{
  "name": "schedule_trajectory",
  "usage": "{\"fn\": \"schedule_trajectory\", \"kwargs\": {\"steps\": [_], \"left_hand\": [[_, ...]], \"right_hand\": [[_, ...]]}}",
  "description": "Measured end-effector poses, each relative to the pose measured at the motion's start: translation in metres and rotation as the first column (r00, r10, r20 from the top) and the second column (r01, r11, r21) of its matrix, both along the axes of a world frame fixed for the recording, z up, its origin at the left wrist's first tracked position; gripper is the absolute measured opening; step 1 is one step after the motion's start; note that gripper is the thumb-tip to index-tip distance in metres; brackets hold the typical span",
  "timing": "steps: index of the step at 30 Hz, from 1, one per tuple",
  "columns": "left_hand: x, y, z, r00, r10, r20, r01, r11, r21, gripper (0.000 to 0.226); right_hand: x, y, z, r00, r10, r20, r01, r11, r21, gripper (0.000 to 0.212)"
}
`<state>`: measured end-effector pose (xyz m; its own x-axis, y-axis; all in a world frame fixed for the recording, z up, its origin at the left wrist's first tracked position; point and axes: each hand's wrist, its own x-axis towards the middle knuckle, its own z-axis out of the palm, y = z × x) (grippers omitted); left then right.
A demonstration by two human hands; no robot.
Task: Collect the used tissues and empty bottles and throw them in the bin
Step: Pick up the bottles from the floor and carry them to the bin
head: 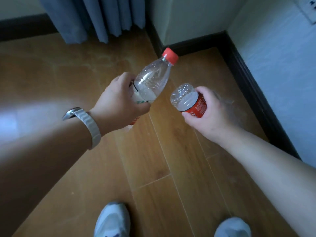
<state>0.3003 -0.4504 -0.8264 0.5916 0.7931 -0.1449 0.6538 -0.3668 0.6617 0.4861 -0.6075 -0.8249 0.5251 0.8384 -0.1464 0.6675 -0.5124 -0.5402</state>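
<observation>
A: What has the left hand point(118, 103) got?
B: A clear plastic bottle point(152, 79). Fingers and thumb are curled round its lower half, over a white label. The neck sticks up and away from the hand, tilted to the right, with the red cap point(170, 55) on at the far end.
A: And the right hand point(208, 113)?
B: It grips a second bottle point(184, 98), thumb underneath and fingers wrapped over the red label point(196, 108). The ribbed clear base pokes out to the left of the fist, towards the other hand. The neck end is hidden behind the palm.
A: Do the two bottles touch?
B: No, there is a narrow gap. The base of the second sits just below and to the right of the first one's body.
A: Anything in them?
B: Both look empty, with only droplets on the inside of the walls.
A: What else is near the hands?
B: A watch point(90, 124) with a pale band on the left wrist. Below the left palm a bit of red and white shows, too blurred to tell what it is. Under both hands lies the wooden floor point(162, 159). Beyond the capped bottle hangs a blue curtain point(95, 17), and a dark skirting board point(248, 77) runs along the wall past the right hand. Two pale shoes point(112, 219) stand below the forearms.
</observation>
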Motion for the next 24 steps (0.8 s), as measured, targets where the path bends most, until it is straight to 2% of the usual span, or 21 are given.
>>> {"fn": "schedule_trajectory", "kwargs": {"steps": [5, 8, 13, 20, 24], "left_hand": [[-0.066, -0.021, 0.098, 0.992, 0.128, 0.003, -0.127, 0.986, -0.106, 0.055], [-0.099, -0.031, 0.159, 0.981, 0.193, 0.021, -0.187, 0.969, -0.165, 0.056], [-0.138, -0.045, 0.27, 0.955, 0.291, 0.052, -0.27, 0.931, -0.245, 0.054], [-0.169, -0.055, 0.434, 0.936, 0.323, 0.14, -0.261, 0.904, -0.34, 0.049], [-0.179, -0.054, 0.521, 0.952, 0.251, 0.173, -0.186, 0.928, -0.323, 0.05]], "right_hand": [[-0.045, 0.003, 0.088, 0.993, 0.008, -0.119, -0.001, 0.999, 0.053, 0.064], [-0.069, 0.005, 0.148, 0.992, 0.025, -0.126, -0.015, 0.997, 0.082, 0.063], [-0.095, 0.011, 0.272, 0.991, 0.055, -0.122, -0.051, 0.998, 0.035, 0.063], [-0.12, 0.003, 0.441, 0.998, 0.047, -0.045, -0.046, 0.999, 0.024, 0.063], [-0.134, -0.014, 0.528, 1.0, -0.01, -0.026, 0.012, 0.997, 0.074, 0.061]]}}
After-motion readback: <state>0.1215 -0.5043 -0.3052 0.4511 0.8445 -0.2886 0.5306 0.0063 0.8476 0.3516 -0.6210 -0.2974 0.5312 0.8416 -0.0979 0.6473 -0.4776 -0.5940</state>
